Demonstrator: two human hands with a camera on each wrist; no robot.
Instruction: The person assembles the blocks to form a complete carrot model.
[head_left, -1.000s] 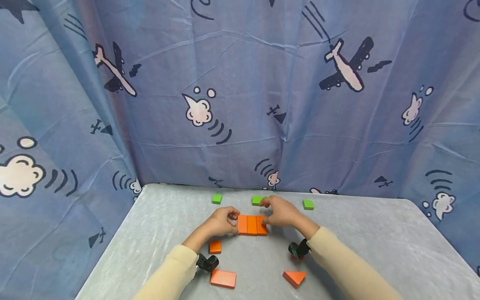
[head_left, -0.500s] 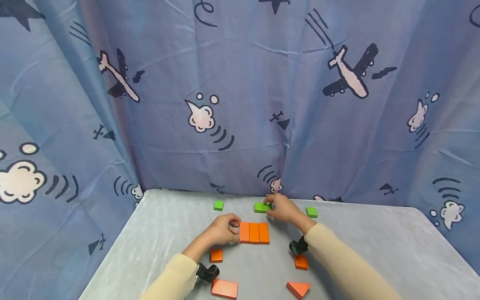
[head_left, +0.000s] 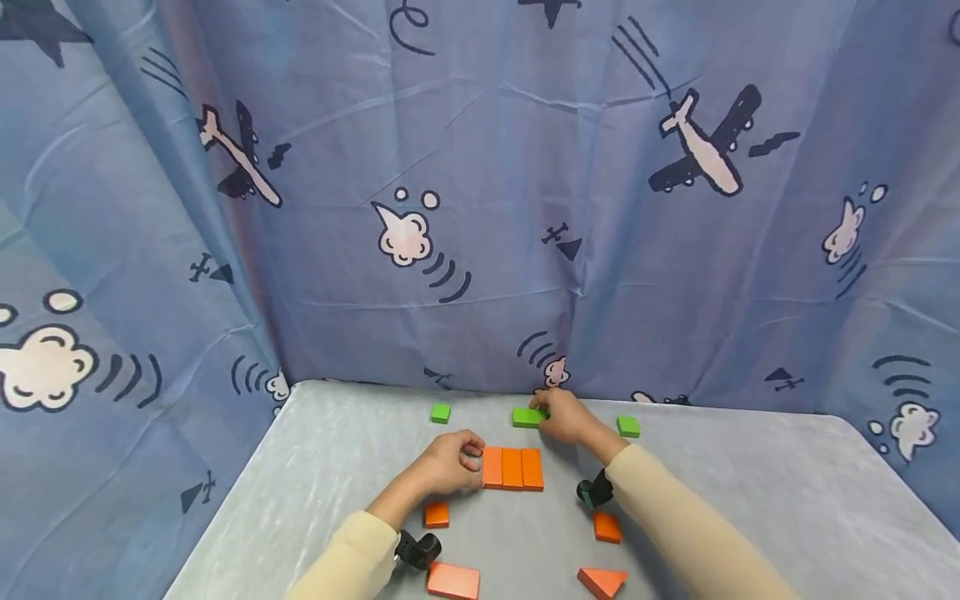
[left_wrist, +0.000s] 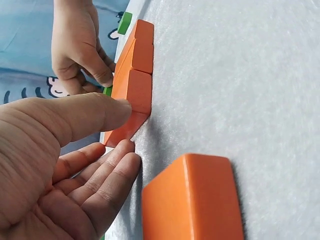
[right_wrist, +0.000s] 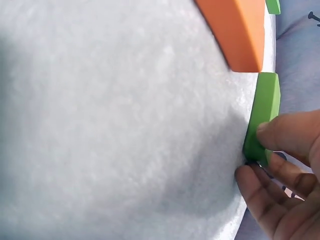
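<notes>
Three orange rectangular blocks lie side by side in a row (head_left: pixel 512 469) at mid-table. At the row's left end my left hand (head_left: pixel 448 462) touches the leftmost block (head_left: pixel 492 467); its thumb lies against the near edge and its other fingers are loosely extended beside it. Behind the row, my right hand (head_left: pixel 567 415) pinches the right end of a green rectangular block (head_left: pixel 522 417). The right wrist view has the thumb on the side of this green block (right_wrist: pixel 262 105), with the index fingertip partly hidden behind its end.
Small green blocks stand at the back left (head_left: pixel 440 412) and back right (head_left: pixel 628 427). Nearer are two small orange blocks, left (head_left: pixel 437 514) and right (head_left: pixel 607 527). In front lie a rectangular orange block (head_left: pixel 453 581) and an orange triangle (head_left: pixel 602 582). A patterned curtain (head_left: pixel 480 208) hangs behind.
My right hand has left the right block of the row, moved back to the green block and taken its end between thumb and finger. My left hand stays at the row's left end.
</notes>
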